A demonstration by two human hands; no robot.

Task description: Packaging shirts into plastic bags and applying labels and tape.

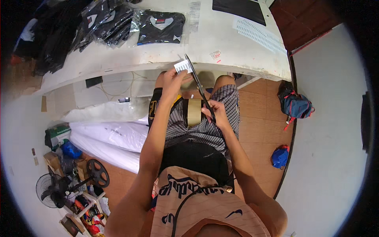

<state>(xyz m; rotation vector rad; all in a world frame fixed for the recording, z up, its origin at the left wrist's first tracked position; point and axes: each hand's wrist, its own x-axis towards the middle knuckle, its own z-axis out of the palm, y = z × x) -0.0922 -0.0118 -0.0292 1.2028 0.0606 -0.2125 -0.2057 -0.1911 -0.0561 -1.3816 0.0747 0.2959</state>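
My left hand (172,82) pinches a small white label sheet (182,66) with rows of print, just off the table's near edge. In my right hand (217,112) is a pair of long black scissors (201,90), fingers closed round the handles. The scissors point away from me, and their blades run along the label sheet's right side. Whether they cut into it I cannot tell. A wide roll of tan tape (194,112) sits on my lap, close to the right hand. Beyond the hands, a folded black shirt in clear plastic (161,28) lies on the table.
The white table (221,43) spans the far side. On it are a pile of bagged dark shirts (112,23), a printed sheet (258,34) and a black flat piece (241,10). Plastic-wrapped white bundles (106,136) and a fan (51,190) stand left; a backpack (297,104) lies right.
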